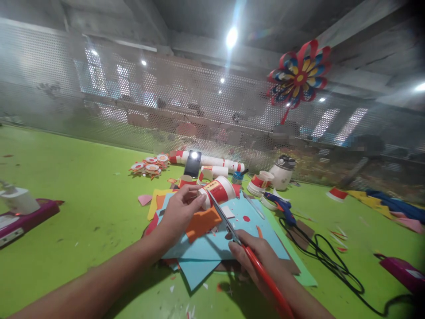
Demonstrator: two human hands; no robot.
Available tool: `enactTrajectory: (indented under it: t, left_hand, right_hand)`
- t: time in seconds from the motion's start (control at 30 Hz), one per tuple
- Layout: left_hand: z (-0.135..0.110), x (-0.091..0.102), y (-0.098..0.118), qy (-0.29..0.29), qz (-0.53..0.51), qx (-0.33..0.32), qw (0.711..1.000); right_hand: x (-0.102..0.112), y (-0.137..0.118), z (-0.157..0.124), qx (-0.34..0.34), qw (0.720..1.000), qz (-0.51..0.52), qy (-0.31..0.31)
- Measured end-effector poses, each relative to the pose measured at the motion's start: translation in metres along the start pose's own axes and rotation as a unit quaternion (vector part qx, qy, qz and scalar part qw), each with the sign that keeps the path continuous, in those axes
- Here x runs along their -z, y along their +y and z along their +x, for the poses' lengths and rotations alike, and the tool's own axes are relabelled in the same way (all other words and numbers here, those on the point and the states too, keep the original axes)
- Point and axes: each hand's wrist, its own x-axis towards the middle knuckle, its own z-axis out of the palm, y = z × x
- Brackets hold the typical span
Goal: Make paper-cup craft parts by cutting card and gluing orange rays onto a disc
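Observation:
In my left hand [181, 208] is a red and white paper cup [223, 189], tilted on its side with its rim facing right. My right hand [257, 254] grips red-handled scissors [229, 225]. Their blades reach up to the cup's near side, close to my left fingertips; whether they bite into the paper I cannot tell. Below both hands lies a stack of coloured paper with a light blue sheet [206, 248] on top. On it are an orange piece [201, 223] and a small red hexagon [246, 218].
Behind the stack are paper-cup flowers [152, 166], a phone [192, 164], a long white tube [212, 161], a blue bottle [237, 177] and stacked cups [257, 184]. To the right are a blue glue gun [282, 206] and its black cable [335, 266]. A purple power strip [43, 210] lies left.

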Motion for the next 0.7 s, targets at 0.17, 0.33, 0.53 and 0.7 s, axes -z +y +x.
enactTrajectory:
  t: [0.17,0.33,0.53,0.7]
  left_hand:
    - [-0.0006,-0.0002,-0.0048,-0.006,0.02,-0.003,1.0]
    - [-0.0019,-0.0015,-0.001,-0.003,0.019,0.0,1.0]
    - [0.0007,0.0,0.0025,0.0,-0.056,0.029,0.998]
    - [0.0048,0.0027,0.0014,-0.027,-0.106,0.081,0.991]
  right_hand:
    - [0.001,-0.0025,-0.0025,0.015,1.0,0.007,0.006]
    - [0.0006,-0.0017,-0.0038,0.015,1.0,-0.004,0.013]
    - [-0.0001,-0.0033,-0.0032,0.016,1.0,0.003,0.018]
    - [-0.0008,-0.0011,-0.0025,0.002,1.0,0.004,0.013]
